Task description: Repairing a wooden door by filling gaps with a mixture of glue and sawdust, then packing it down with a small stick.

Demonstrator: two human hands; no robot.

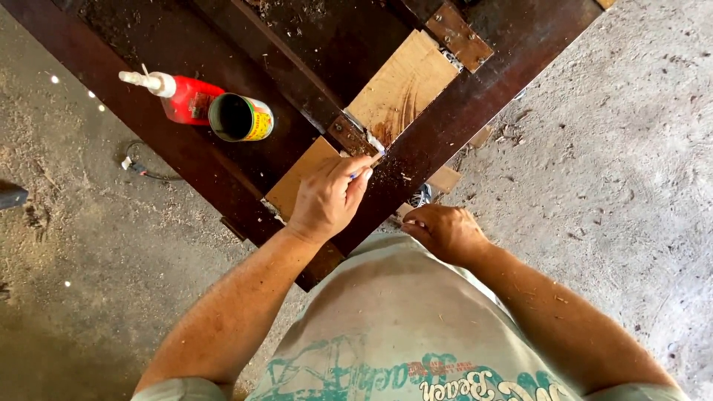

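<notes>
My left hand rests on a dark brown wooden frame and pinches a thin pen-like tool, its tip touching the dark rail beside a small rusty metal plate. My right hand hangs lower, at the frame's near edge, fingers curled; whether it holds anything I cannot tell. Pale plywood patches lie between the dark rails.
A red glue bottle with a white nozzle lies on the frame beside an open tin can. Another rusty plate sits at the upper rail. A cable trails on the dusty concrete floor. Wood scraps lie under the frame.
</notes>
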